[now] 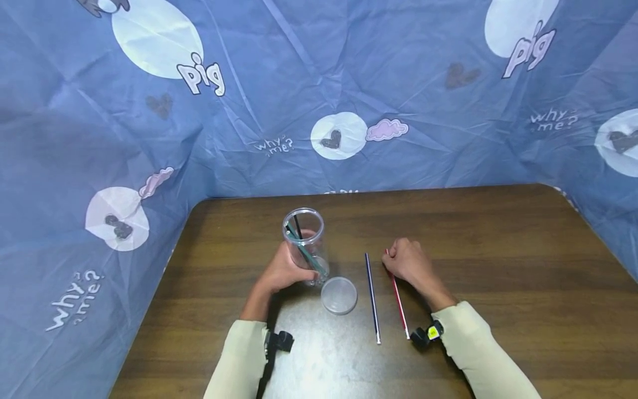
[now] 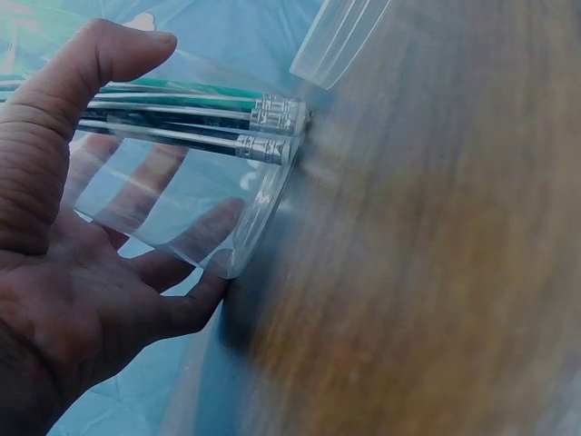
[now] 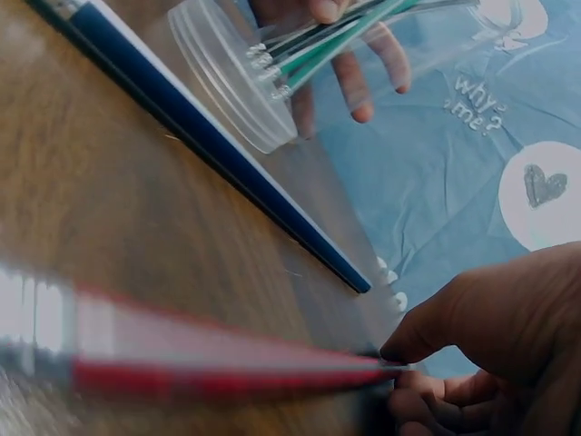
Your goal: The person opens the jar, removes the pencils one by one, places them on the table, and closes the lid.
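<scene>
My left hand [image 1: 288, 270] grips a clear plastic jar [image 1: 320, 239] round its lower side, thumb in front. Green and dark pencils [image 2: 204, 104] lean inside it, their metal-banded ends at the jar's bottom. A red pencil [image 1: 399, 303] lies lengthwise at the right, its banded end towards me. My right hand [image 1: 410, 261] pinches the far tip of that pencil between thumb and fingers, close over the table. Left of it, roughly parallel, a dark blue pencil [image 1: 372, 299] lies untouched. A round clear lid [image 1: 339, 296] rests flat between the jar and the blue pencil.
The brown wooden table [image 1: 498, 266] has its far edge behind the jar. Beyond it hangs a blue printed cloth [image 1: 279, 100], which also runs along the left and right sides. Black wrist cameras sit on both sleeves.
</scene>
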Demonstrator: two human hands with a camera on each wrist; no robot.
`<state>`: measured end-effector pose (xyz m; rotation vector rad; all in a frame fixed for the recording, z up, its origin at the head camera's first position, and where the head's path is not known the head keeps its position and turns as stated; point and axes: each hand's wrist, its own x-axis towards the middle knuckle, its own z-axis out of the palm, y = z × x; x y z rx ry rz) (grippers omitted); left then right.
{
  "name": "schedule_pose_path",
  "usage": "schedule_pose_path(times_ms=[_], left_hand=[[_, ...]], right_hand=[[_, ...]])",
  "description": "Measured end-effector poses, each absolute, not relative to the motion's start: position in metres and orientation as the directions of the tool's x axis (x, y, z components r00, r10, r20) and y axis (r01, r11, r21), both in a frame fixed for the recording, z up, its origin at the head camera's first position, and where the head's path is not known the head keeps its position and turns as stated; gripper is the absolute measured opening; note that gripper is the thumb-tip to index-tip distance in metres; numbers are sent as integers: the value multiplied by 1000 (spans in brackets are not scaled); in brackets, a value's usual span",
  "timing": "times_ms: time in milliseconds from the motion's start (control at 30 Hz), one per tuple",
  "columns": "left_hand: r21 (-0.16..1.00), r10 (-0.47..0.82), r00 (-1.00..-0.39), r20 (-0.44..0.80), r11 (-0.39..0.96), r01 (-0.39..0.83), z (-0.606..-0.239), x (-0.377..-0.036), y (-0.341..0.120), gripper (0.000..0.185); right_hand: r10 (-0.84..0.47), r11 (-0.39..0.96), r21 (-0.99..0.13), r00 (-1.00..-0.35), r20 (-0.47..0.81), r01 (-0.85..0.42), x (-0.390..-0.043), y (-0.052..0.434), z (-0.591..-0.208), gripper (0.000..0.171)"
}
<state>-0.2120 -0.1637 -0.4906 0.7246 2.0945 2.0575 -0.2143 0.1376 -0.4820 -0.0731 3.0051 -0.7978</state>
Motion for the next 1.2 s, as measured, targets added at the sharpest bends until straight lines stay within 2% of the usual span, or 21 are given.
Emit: schedule_pose_path(times_ms=[633, 900, 1200], left_hand=[[972, 409, -885, 223, -24, 234, -489, -211, -163, 81], [969, 408, -883, 230, -12, 247, -489, -211, -162, 80], [966, 398, -886, 239, -7, 258, -488, -211, -162, 82]], right_hand=[[-58, 878, -476, -998, -14, -44, -212, 134, -483, 36], [-40, 878, -478, -999, -34, -19, -212, 135, -481, 14], [-30, 867, -499, -999, -34, -9, -213, 134, -481, 14]])
